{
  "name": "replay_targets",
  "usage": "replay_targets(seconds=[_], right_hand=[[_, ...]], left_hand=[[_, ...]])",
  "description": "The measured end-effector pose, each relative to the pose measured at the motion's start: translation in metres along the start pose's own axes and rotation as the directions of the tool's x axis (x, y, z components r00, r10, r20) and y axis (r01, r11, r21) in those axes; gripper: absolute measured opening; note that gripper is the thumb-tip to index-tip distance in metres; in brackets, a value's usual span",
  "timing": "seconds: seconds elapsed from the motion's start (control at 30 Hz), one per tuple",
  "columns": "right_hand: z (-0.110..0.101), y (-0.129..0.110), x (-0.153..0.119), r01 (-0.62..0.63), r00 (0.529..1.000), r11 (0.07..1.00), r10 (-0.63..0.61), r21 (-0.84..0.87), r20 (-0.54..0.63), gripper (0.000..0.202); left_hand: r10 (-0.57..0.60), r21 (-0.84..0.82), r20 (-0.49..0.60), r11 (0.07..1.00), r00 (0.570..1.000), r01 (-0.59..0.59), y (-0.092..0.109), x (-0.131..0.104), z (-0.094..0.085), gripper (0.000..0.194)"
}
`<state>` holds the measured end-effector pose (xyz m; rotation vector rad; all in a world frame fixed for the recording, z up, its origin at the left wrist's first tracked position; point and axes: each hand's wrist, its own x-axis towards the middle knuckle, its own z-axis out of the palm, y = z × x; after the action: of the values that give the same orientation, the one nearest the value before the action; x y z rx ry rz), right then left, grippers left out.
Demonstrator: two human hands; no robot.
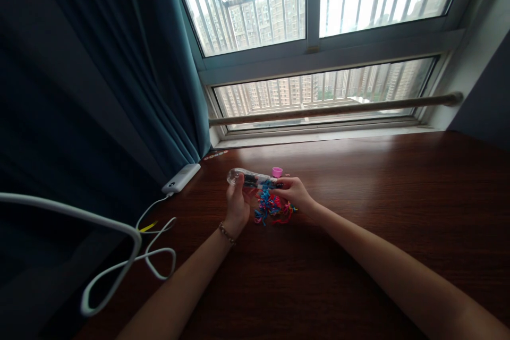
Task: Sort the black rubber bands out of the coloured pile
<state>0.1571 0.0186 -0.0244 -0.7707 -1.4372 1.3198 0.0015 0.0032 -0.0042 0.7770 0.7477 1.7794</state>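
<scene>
Two bare forearms run up from the bottom edge of the frame toward the centre, where the left hand (237, 203) is wrapped around a clear plastic bottle (249, 177) held on its side just above the dark wooden table (378, 212). Its fingers are closed firmly round the body. The right hand (294, 193) pinches at the bottle's mouth, fingertips drawn together — on one of the elastic bands, it seems, though that is too small to tell. A heap of coloured bands (273, 210) lies on the table directly under both hands, and a pink cap (277, 171) stands just behind the bottle. To do this well, I judge the bottle should stay level and steady, its mouth over the heap — bands fed one at a time. At centre left a white power bank (181, 177) trails its cable (155, 244).
</scene>
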Motion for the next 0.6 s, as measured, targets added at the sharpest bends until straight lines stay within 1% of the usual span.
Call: replay_targets(seconds=[0.1, 0.2, 0.27, 0.3, 0.37, 0.43, 0.47, 0.53, 0.6], right_hand=[[-0.003, 0.006, 0.001, 0.003, 0.999, 1.0, -0.003, -0.002, -0.038, 0.035], [-0.009, 0.014, 0.003, 0.014, 1.0, 0.999, -0.015, -0.051, -0.021, 0.036], [-0.011, 0.019, 0.004, 0.042, 0.999, 0.993, -0.043, -0.107, 0.0, 0.036], [-0.012, 0.02, 0.004, 0.052, 0.999, 0.989, -0.051, -0.135, 0.017, 0.037], [-0.013, 0.022, 0.005, 0.055, 0.997, 0.984, -0.047, -0.172, 0.054, 0.04], [-0.013, 0.022, 0.004, 0.038, 0.996, 0.983, -0.023, -0.178, 0.087, 0.043], [-0.013, 0.021, 0.004, 0.033, 0.995, 0.984, -0.017, -0.173, 0.093, 0.043], [-0.012, 0.019, 0.003, 0.036, 0.996, 0.985, -0.023, -0.169, 0.083, 0.04], [-0.011, 0.017, 0.003, 0.039, 0.998, 0.984, -0.03, -0.174, 0.052, 0.036]], left_hand=[[-0.023, -0.038, -0.029, 0.999, 0.999, 0.022, 0.002, 0.006, -0.004, 0.036], [-0.026, -0.044, -0.045, 0.999, 0.999, 0.024, 0.004, 0.012, -0.008, 0.039], [0.005, -0.014, -0.03, 1.0, 1.0, -0.005, 0.005, 0.014, -0.009, 0.037], [0.033, 0.018, -0.013, 0.999, 0.999, -0.033, 0.005, 0.014, -0.009, 0.035], [0.121, 0.115, 0.042, 0.986, 0.992, -0.125, 0.006, 0.012, -0.007, 0.035], [0.214, 0.21, 0.112, 0.949, 0.97, -0.234, 0.008, 0.01, -0.004, 0.038], [0.243, 0.242, 0.146, 0.931, 0.959, -0.273, 0.009, 0.009, -0.003, 0.039], [0.254, 0.275, 0.196, 0.913, 0.947, -0.302, 0.011, 0.006, -0.001, 0.039], [0.234, 0.284, 0.217, 0.914, 0.948, -0.291, 0.012, 0.005, 0.0, 0.038]])
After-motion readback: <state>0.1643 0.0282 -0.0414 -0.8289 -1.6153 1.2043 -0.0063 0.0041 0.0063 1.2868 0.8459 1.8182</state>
